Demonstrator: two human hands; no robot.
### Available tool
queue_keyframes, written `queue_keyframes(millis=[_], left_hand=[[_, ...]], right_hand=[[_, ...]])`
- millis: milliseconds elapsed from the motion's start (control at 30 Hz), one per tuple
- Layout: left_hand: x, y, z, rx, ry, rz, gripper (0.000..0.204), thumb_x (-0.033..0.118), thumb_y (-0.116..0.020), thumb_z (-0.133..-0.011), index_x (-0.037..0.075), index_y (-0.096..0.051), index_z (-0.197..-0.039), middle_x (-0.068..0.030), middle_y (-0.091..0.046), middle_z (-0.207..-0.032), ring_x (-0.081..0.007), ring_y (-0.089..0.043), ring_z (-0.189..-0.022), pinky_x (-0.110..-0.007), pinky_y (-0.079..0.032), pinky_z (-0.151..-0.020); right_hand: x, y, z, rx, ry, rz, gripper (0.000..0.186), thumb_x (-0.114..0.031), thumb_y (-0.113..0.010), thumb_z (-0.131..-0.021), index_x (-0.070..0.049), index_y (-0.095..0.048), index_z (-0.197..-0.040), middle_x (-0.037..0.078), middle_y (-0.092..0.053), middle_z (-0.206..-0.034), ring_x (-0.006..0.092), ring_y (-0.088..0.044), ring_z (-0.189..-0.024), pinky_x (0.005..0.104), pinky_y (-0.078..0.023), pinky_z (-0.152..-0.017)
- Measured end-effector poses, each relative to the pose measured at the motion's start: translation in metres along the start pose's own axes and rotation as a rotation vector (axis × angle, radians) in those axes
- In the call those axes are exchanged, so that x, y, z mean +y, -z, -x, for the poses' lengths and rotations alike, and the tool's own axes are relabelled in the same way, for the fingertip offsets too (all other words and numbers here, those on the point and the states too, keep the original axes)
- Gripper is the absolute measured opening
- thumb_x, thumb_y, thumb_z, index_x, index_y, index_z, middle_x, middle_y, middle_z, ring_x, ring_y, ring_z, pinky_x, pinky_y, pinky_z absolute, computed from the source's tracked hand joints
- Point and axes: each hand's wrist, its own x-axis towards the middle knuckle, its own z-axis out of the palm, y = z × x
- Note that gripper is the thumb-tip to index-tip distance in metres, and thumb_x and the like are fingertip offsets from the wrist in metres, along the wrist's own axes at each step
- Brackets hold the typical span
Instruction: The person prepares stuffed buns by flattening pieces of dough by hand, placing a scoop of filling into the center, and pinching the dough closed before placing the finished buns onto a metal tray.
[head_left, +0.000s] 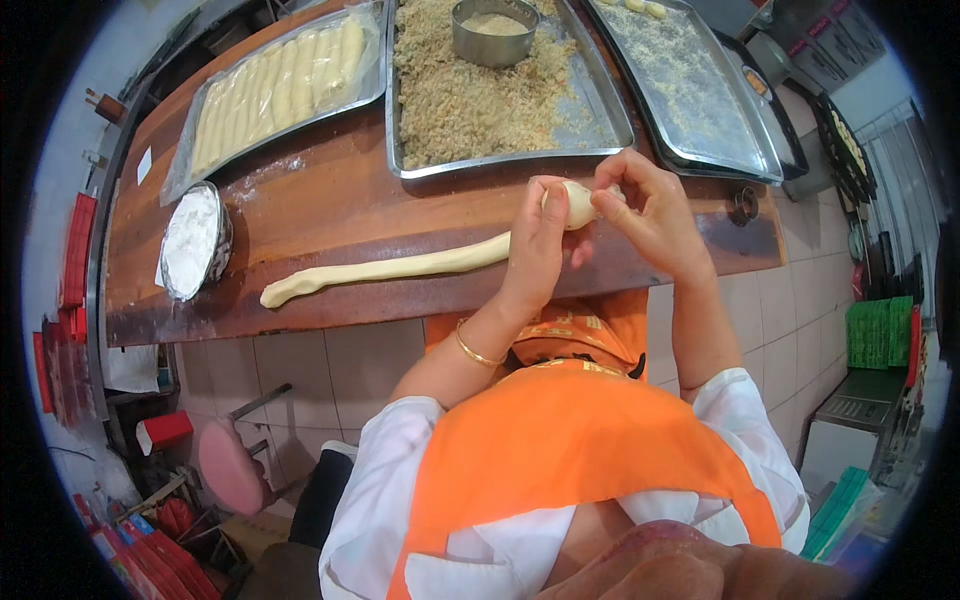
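Near the table's front edge, my left hand (543, 235) cups a rounded pale dough piece (568, 202), with the thumb along its near side. My right hand (645, 205) has its thumb and fingers pinched on the right end of the same piece, partly hiding it. A long rope of dough (390, 265) lies on the wood, running leftward from beside my left hand.
Behind are trays of dough strips (275, 90), crumbly filling (470, 115) with a metal ring (495, 40), and flour-dusted small pieces (690, 90). A bowl of white powder (195, 235) sits left. A small cutter (742, 205) lies right on the wooden table (310, 170).
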Motion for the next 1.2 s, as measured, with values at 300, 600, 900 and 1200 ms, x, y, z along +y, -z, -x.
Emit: queue_keyframes(millis=[300,600,900,1200], left_hand=[[0.013,-0.003,0.003,-0.014,0.005,0.282,0.040,0.045,-0.038,-0.107,0.010,-0.042,-0.127,-0.0097,-0.062,-0.104,-0.0161,-0.058,-0.083,-0.028,-0.048,-0.063],[0.006,-0.008,0.001,0.113,0.065,0.264,0.040,0.045,-0.040,-0.107,0.009,-0.045,-0.122,-0.0075,-0.060,-0.097,-0.0136,-0.055,-0.069,-0.025,-0.044,-0.055],[-0.012,0.014,-0.003,0.009,0.034,-0.103,0.042,0.043,-0.040,-0.108,0.006,-0.055,-0.120,-0.0055,-0.061,-0.100,-0.0111,-0.056,-0.078,-0.025,-0.047,-0.060],[0.008,0.014,-0.014,-0.188,0.289,0.036,0.038,0.037,-0.047,-0.106,0.006,-0.054,-0.126,-0.0049,-0.063,-0.112,-0.0150,-0.062,-0.105,-0.028,-0.053,-0.090]], right_hand=[[-0.004,0.004,0.000,-0.069,0.070,0.072,0.014,-0.007,-0.067,-0.084,-0.001,-0.059,-0.094,0.008,-0.058,-0.077,0.0141,-0.053,-0.063,0.0283,-0.043,-0.056],[-0.007,-0.001,0.000,-0.106,0.166,0.139,0.012,-0.003,-0.065,-0.084,0.000,-0.057,-0.092,0.011,-0.059,-0.081,0.0221,-0.058,-0.067,0.0317,-0.048,-0.062],[-0.007,0.000,0.005,-0.159,0.265,0.252,0.016,0.000,-0.065,-0.084,-0.001,-0.053,-0.093,0.015,-0.056,-0.084,0.0339,-0.060,-0.074,0.0384,-0.050,-0.066],[-0.006,0.009,0.008,-0.245,0.322,0.331,0.016,0.000,-0.064,-0.083,-0.002,-0.051,-0.092,0.015,-0.055,-0.086,0.0379,-0.059,-0.081,0.0431,-0.049,-0.069]])
